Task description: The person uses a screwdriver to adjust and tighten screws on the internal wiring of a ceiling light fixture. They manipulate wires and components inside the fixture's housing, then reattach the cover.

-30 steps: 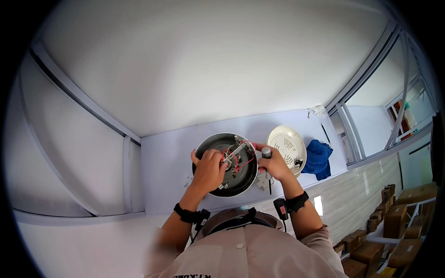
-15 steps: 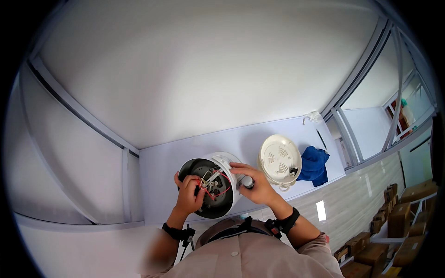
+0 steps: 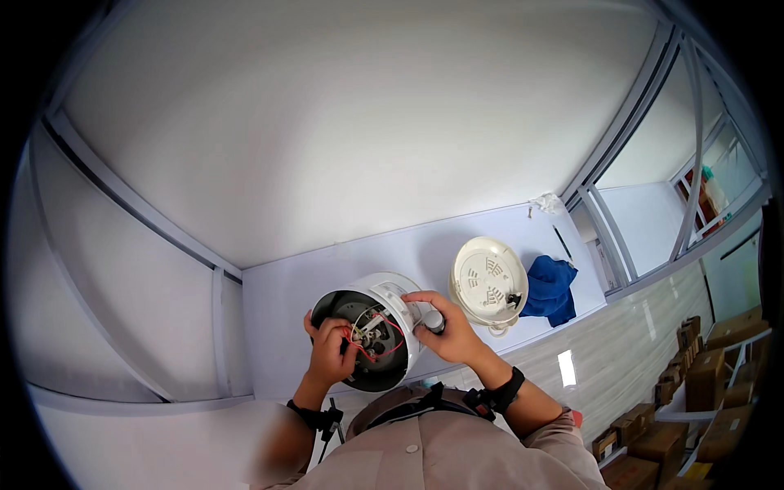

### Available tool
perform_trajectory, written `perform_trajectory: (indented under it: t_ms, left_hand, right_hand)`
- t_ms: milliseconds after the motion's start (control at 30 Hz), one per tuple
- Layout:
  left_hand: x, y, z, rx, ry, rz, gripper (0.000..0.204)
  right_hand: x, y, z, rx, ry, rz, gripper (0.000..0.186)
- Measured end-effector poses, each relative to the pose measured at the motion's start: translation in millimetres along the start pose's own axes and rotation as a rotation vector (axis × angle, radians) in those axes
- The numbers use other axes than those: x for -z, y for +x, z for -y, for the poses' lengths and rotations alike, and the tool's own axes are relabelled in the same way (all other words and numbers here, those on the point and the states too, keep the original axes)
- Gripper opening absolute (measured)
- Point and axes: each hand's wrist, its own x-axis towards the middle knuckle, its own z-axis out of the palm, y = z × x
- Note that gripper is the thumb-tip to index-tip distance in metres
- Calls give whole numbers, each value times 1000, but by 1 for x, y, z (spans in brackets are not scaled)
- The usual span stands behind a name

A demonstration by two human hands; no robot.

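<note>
A white round appliance housing (image 3: 394, 287), looking like a rice cooker, lies tilted on its side with its open dark underside facing me. Inside it are metal parts and loose red wires (image 3: 398, 329). My left hand (image 3: 331, 351) reaches into the opening, fingers closed at the red wires; its fingertips are partly hidden. Against the housing's right side rests my right hand (image 3: 447, 331), fingers along the wall. A grey cylindrical piece (image 3: 434, 322) shows between its thumb and fingers; whether it belongs to the housing I cannot tell.
Right of the housing stands a cream round vented cover (image 3: 490, 282) with a small black part on it. Beside it lies a crumpled blue cloth (image 3: 551, 290). Farther back are a thin dark stick (image 3: 563, 242) and clear plastic (image 3: 547, 203). Cardboard boxes (image 3: 704, 384) stand at lower right.
The view has shifted slightly. My left fingers have moved a little at the red wires; my right hand keeps its place on the housing.
</note>
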Motion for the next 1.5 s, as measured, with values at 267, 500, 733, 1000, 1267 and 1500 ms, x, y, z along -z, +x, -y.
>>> perform_trajectory:
  t_ms: [267, 500, 733, 1000, 1267, 1500]
  left_hand:
    - [1, 7, -11, -15, 23, 21, 19]
    - [-1, 15, -16, -44, 30, 42, 20]
    - [2, 25, -20, -87, 29, 89, 20]
    - [2, 47, -35, -30, 6, 223, 16]
    - [-13, 67, -36, -23, -14, 353, 17]
    - [-22, 71, -31, 5, 17, 377, 17]
  right_hand:
    - [6, 0, -14, 47, 27, -6, 48]
    - [10, 3, -17, -48, 64, -19, 49]
    - [23, 10, -18, 65, 75, 149, 60]
    - [35, 14, 2, -128, 26, 197, 67]
    - [40, 16, -30, -263, 73, -25, 61]
    - [40, 15, -48, -290, -16, -46, 62]
